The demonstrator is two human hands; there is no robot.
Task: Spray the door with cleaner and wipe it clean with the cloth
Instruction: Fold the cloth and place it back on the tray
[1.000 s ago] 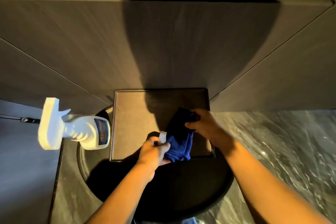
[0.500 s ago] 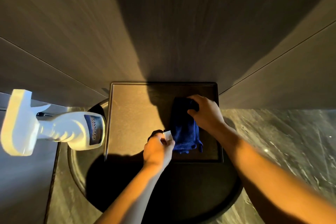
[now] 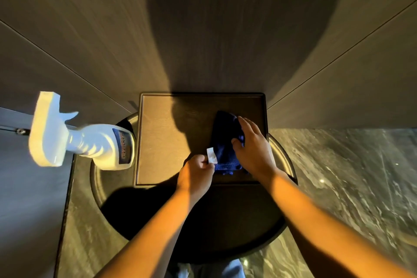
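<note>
A dark blue cloth (image 3: 223, 142) lies folded on a square brown tray (image 3: 171, 140) set on a round dark stool (image 3: 225, 221). My right hand (image 3: 252, 149) rests on top of the cloth, fingers spread over its right side. My left hand (image 3: 195, 175) pinches the cloth's small white label (image 3: 211, 155) at its left edge. A white spray bottle (image 3: 83, 137) with a blue label stands on the stool's left rim, nozzle pointing left. The brown wood-grain door panels (image 3: 203, 29) rise straight ahead.
A vertical seam (image 3: 67, 65) runs down the panels on the left and another on the right. Grey marble floor (image 3: 349, 187) spreads to the right. A grey panel with a metal fitting (image 3: 20, 131) sits at far left.
The view has tilted down and closer. My right hand has flattened onto the cloth, which now lies on the tray, while my left hand keeps pinching the white label.
</note>
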